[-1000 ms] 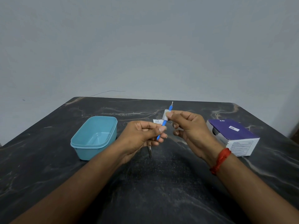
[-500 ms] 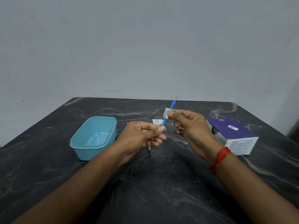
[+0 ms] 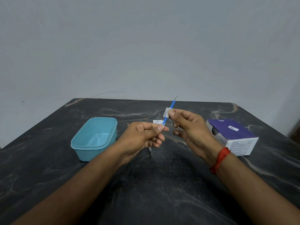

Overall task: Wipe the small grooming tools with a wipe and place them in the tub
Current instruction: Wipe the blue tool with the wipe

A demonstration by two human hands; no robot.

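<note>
In the head view, the thin tool is in the middle of the frame, held in the air above the dark marble table. It has a blue handle and a fine grey metal tip at its upper end. It is tilted, with the tip leaning to the upper right. A small white wipe is folded around the handle near its middle.

Your left hand pinches the lower end of the tool between thumb and forefinger, and its other fingers are curled in below. Your right hand, just to the right, pinches the wipe against the handle with thumb and forefinger. Its other fingers are loosely bent and hold nothing.

The light blue tub stands on the table at the left centre of the frame, with its top open, near your left hand but apart from the tool.

A metal tool lies on the table under your left hand, partly hidden. A small white packet lies behind the hands. A purple and white box stands at the right. A red thread is around your right wrist.
</note>
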